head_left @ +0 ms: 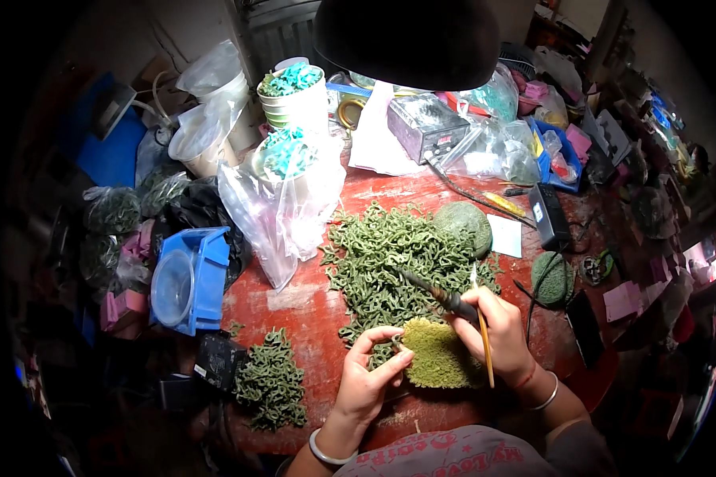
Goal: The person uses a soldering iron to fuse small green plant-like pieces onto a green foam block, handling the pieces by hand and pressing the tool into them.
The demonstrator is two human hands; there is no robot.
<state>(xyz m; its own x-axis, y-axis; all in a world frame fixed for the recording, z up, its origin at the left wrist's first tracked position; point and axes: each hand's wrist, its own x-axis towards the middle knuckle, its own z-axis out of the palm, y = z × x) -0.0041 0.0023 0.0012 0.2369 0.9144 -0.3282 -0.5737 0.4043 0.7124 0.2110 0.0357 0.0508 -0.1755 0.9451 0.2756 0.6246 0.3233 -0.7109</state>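
Left hand (370, 380) pinches small green piece (397, 339) at left edge of sponge (440, 356); right hand (497, 324) grips dark-handled tool (456, 304) plus thin stick (485, 350). Best keep piece steady, tool tip off left hand. Green pile (378, 266) beyond, on table (294, 300).

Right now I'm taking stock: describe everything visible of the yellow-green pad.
The yellow-green pad looks roughly square, its surface bumpy and sponge-like. It is at the person's side of the red table, between the left hand and the right hand, which hides its upper right corner. Whether either hand touches it is unclear.
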